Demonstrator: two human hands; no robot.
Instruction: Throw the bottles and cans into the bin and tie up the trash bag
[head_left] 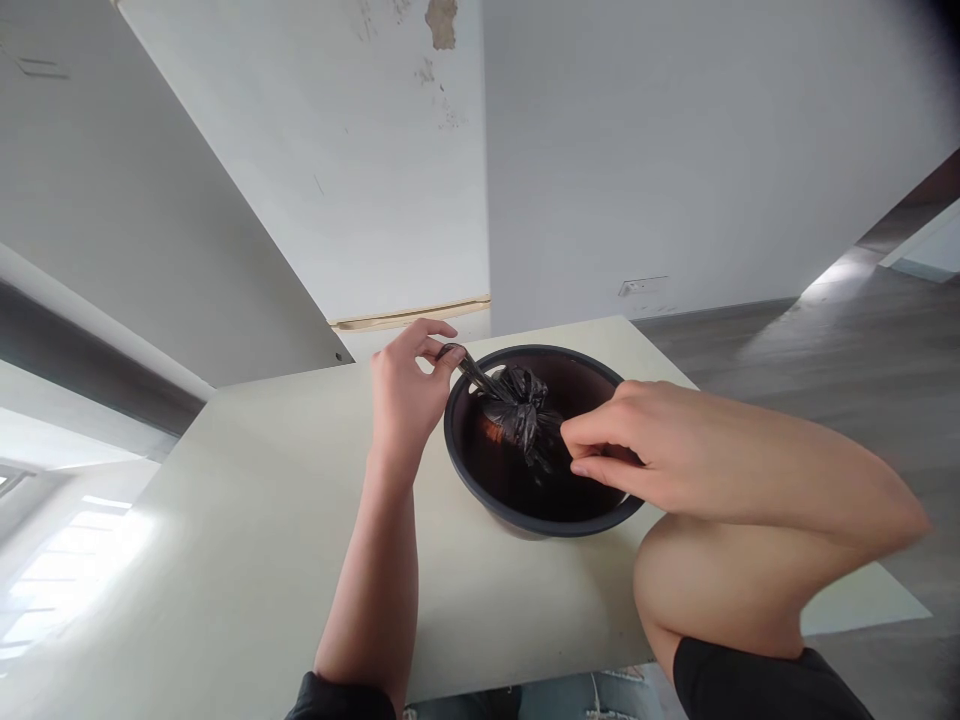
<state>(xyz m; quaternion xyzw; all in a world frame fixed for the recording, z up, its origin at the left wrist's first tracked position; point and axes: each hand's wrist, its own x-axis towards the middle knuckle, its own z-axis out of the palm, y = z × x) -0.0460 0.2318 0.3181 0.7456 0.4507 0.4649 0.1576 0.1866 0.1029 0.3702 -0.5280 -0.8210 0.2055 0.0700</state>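
A black plastic bag, bunched and knotted at its top, sits inside a dark round bin. My left hand pinches one twisted end of the bag over the bin's left rim. On the other side, my right hand is closed at the knot's right, above the bin's opening, with its fingertips curled around another part of the bag that is mostly hidden. Something reddish-brown shows under the bag at the left inside the bin. The bag's lower part is lost in the dark interior.
The bin stands on a pale table. Behind the table rises a white refrigerator with worn patches, beside a grey wall with a socket. Grey wooden floor lies to the right.
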